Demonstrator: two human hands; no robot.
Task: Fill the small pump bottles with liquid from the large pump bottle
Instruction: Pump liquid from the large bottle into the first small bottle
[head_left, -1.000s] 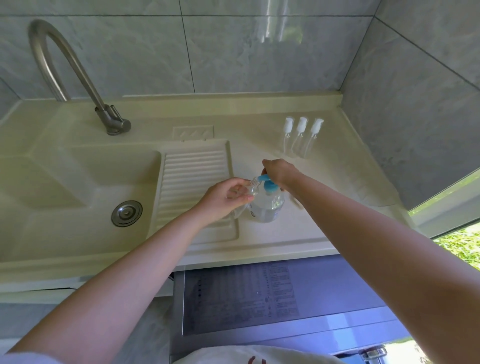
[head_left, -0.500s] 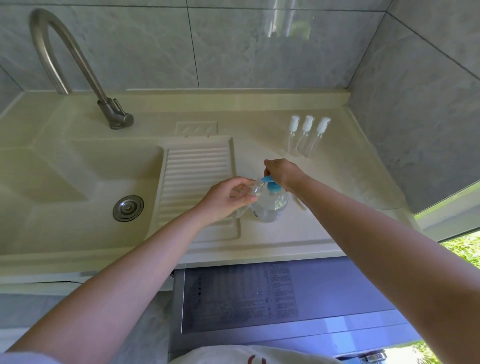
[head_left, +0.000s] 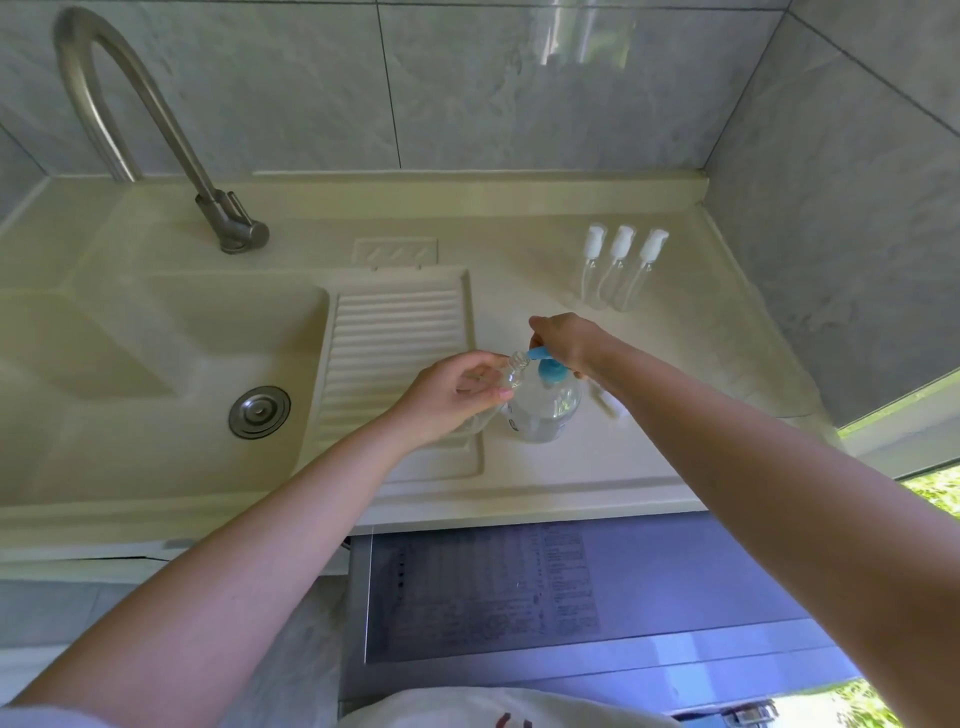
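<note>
Cream sink table (head_left: 545, 483) under grey tiles. Our left hand (head_left: 447, 397) grips a small bottle (head_left: 511, 371), tilted, mouth at the blue pump spout (head_left: 540, 354) of the large bottle (head_left: 545, 410) standing near the front edge. Our right hand (head_left: 566, 340) rests on the pump, fingers curled over it. Three small capped bottles (head_left: 618, 270) stand near the back corner.

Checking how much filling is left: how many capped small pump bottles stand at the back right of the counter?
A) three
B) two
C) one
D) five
A: three small pump bottles with white caps stand side by side near the right wall, apart from the large pump bottle by the hands.
</note>
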